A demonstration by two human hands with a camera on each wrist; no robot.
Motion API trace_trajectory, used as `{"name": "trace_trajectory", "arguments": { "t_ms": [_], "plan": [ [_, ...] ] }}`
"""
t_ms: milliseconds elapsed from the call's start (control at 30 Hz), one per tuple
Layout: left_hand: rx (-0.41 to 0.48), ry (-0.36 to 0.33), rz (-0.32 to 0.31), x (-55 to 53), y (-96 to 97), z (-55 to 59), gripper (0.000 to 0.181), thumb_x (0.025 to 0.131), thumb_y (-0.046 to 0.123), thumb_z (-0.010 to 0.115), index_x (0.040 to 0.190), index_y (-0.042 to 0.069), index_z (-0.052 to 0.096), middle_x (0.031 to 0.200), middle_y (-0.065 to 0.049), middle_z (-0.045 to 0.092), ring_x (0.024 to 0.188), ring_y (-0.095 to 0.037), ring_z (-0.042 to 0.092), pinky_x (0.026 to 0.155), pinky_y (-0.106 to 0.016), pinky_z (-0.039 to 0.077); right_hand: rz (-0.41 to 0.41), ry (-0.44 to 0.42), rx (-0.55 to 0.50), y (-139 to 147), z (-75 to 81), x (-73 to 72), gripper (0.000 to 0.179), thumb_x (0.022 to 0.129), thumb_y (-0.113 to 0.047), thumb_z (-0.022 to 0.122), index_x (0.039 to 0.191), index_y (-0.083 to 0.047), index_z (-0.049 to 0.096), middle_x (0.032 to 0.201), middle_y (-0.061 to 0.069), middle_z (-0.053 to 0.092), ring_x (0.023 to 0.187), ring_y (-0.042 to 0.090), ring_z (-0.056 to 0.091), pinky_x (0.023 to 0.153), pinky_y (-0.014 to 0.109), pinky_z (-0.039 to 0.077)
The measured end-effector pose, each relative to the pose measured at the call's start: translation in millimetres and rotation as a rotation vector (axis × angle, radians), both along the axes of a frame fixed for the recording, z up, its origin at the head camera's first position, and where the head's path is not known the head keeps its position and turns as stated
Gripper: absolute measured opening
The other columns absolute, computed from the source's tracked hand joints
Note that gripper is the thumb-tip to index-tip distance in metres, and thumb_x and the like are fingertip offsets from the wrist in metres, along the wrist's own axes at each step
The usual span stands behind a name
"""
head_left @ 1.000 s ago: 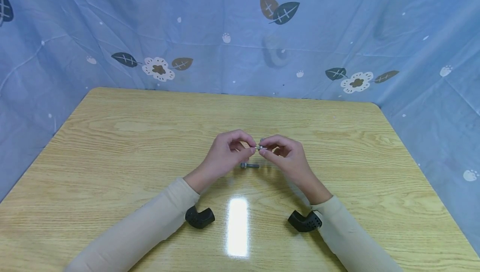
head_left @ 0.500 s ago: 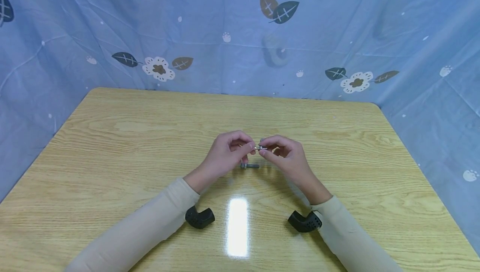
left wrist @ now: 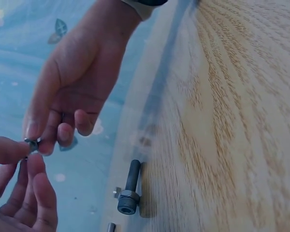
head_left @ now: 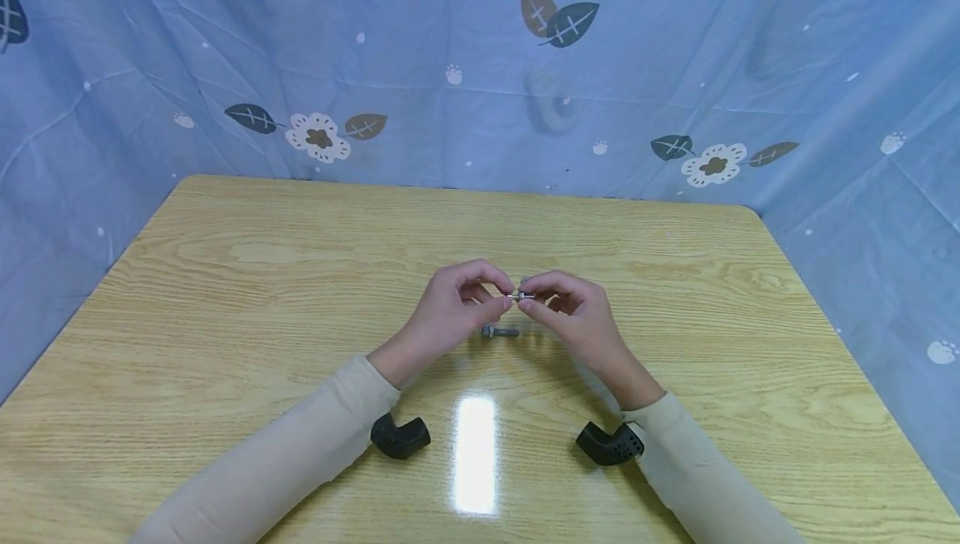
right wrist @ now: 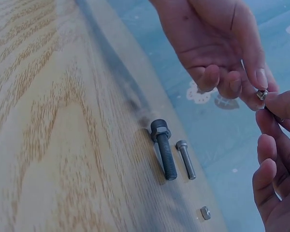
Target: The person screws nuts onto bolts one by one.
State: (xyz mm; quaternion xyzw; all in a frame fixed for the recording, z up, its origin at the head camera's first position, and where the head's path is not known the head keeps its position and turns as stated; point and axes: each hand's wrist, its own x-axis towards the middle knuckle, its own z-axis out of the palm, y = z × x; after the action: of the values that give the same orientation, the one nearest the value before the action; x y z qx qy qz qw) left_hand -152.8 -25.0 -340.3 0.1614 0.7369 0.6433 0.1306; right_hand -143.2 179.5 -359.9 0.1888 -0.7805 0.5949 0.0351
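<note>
The left hand (head_left: 457,304) and right hand (head_left: 576,312) pinch a small silver metal fastener (head_left: 521,296) from opposite ends, likely to steady something so tiny. On the pale wood-grain counter (head_left: 300,277), below the grip, lie a dark grey metal socket-head bolt (right wrist: 166,152), a slim silver metal bolt (right wrist: 187,162) and a small silver hex nut (right wrist: 205,212). No writing is legible.

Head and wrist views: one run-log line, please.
left hand: pinches small silver screw | right hand: pinches small nut on it | table: dark socket-head bolt with fitted nut, silver bolt, loose nut
</note>
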Motion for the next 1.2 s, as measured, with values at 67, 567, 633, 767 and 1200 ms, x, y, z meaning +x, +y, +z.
{"name": "trace_trajectory", "arguments": {
  "t_ms": [67, 567, 633, 767, 1200],
  "plan": [
    [-0.013, -0.017, 0.011, -0.5, 0.6, -0.1, 0.01, 0.092, 0.016, 0.065, 0.102, 0.015, 0.068, 0.103, -0.013, 0.065, 0.082, -0.039, 0.066, 0.07, -0.047, 0.055, -0.004, -0.005, 0.0, 0.0, 0.3, -0.2, 0.015, 0.089, -0.004, 0.067, 0.104, -0.002, 0.069, 0.104, 0.003, 0.069, 0.085, 0.011, 0.06, 0.065, 0.024, 0.05],
    [-0.01, -0.019, 0.018, -3.1, 2.1, -0.1, 0.01, 0.095, 0.016, 0.061, 0.1, 0.009, 0.068, 0.093, -0.013, 0.069, 0.074, -0.044, 0.062, 0.068, -0.05, 0.054, -0.006, 0.014, 0.017, -1.0, 1.8, -1.9, 0.018, 0.088, -0.002, 0.067, 0.106, -0.002, 0.068, 0.101, 0.004, 0.068, 0.083, 0.01, 0.06, 0.064, 0.025, 0.05],
    [-0.014, -0.009, 0.02, -2.9, 1.7, 0.6, 0.009, 0.095, 0.015, 0.062, 0.1, 0.01, 0.068, 0.095, -0.016, 0.068, 0.075, -0.043, 0.063, 0.069, -0.051, 0.054, -0.003, 0.023, 0.031, -1.3, 2.0, -1.8, 0.018, 0.089, -0.003, 0.067, 0.107, -0.005, 0.068, 0.102, 0.005, 0.068, 0.084, 0.011, 0.06, 0.065, 0.025, 0.051],
    [-0.017, -0.001, 0.02, -2.6, 1.6, 1.5, 0.008, 0.092, 0.013, 0.065, 0.099, 0.013, 0.069, 0.097, -0.013, 0.067, 0.078, -0.038, 0.066, 0.071, -0.049, 0.056, -0.006, 0.027, 0.053, -1.6, 2.6, -1.5, 0.017, 0.089, -0.006, 0.067, 0.105, -0.01, 0.07, 0.103, 0.006, 0.068, 0.086, 0.011, 0.06, 0.067, 0.026, 0.051],
    [-0.011, -0.022, 0.003, -3.6, 1.5, 3.5, 0.011, 0.095, 0.017, 0.062, 0.101, 0.01, 0.068, 0.095, -0.011, 0.068, 0.076, -0.041, 0.063, 0.07, -0.05, 0.055, -0.004, 0.019, 0.041, -1.7, 4.0, -2.7, 0.016, 0.09, -0.004, 0.066, 0.104, -0.007, 0.07, 0.104, 0.009, 0.069, 0.087, 0.01, 0.06, 0.066, 0.026, 0.05]
  ]
}}
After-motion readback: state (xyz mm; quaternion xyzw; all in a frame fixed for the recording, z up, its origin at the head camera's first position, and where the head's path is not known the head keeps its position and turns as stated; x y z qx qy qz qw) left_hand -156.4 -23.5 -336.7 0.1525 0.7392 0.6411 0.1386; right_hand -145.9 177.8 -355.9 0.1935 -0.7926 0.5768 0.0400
